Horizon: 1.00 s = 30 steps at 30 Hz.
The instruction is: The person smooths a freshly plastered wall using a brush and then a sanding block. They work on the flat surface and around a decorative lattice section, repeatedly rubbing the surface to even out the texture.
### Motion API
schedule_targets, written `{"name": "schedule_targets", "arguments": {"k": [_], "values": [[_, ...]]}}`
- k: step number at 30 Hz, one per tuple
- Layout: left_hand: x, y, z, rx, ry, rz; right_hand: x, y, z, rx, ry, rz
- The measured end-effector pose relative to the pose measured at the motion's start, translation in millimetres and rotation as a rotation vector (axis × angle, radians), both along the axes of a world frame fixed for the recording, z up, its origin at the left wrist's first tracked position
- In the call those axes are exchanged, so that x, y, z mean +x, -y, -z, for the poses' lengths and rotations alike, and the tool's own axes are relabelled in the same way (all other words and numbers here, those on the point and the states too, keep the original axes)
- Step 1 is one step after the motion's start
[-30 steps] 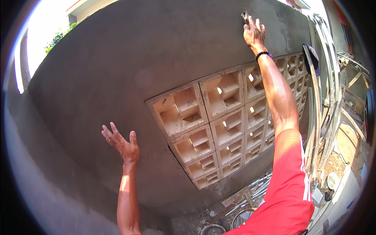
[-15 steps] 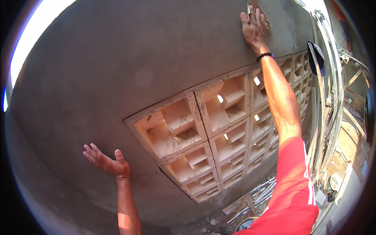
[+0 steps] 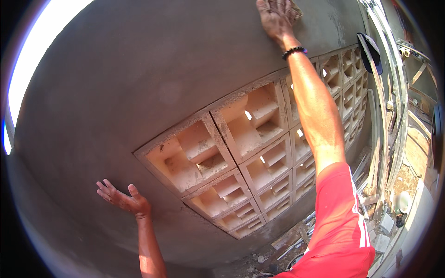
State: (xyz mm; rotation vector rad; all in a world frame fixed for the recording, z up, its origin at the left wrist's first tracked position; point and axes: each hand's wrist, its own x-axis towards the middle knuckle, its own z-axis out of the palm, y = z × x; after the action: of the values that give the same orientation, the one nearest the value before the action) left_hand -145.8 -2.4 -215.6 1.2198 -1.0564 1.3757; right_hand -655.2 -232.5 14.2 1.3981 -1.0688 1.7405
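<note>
High on the grey plastered wall point(image 3: 139, 51), my right hand point(image 3: 277, 21) presses a crumpled brownish pad point(image 3: 295, 11) against the surface, palm over it and fingertips near the upper edge of view; the pad is mostly covered. A dark beaded bracelet point(image 3: 293, 51) circles that wrist. My left hand point(image 3: 123, 197) is open and empty at lower left, fingers spread beside the wall; I cannot tell whether it touches it. Between my arms, a grid of pale cream ventilation blocks point(image 3: 248, 113) is set into the wall.
At right, long pale strips point(image 3: 391, 106) lean upright, with a dark cap point(image 3: 371, 53) hanging among them and short pipes point(image 3: 404, 52) behind. Metal rods, rubble, tile pieces point(image 3: 387, 222) and a white bucket point(image 3: 403, 201) lie on the ground below.
My right hand has shifted left and up in view, still on the pad. My left hand has moved left and down over the last second. The view itself has also shifted.
</note>
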Motion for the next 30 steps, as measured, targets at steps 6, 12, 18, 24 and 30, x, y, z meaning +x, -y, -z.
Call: {"name": "schedule_targets", "arguments": {"k": [6, 12, 18, 24, 30], "values": [[32, -24, 15, 0.023, 0.041, -0.078, 199, -72, 134, -0.072, -0.581, -0.031], [11, -2, 0, -0.011, -0.011, -0.063, -103, 40, 85, 0.258, 0.458, -0.252], [21, -10, 14, 0.012, 0.026, -0.114, 129, -50, 153, 0.079, -0.317, -0.184], [25, -18, 4, 0.018, 0.037, -0.127, 7, 22, 89, 0.074, -0.007, -0.165], [12, -7, 10, 0.040, -0.022, -0.126, 19, 11, 45, 0.108, 0.135, -0.178]]}}
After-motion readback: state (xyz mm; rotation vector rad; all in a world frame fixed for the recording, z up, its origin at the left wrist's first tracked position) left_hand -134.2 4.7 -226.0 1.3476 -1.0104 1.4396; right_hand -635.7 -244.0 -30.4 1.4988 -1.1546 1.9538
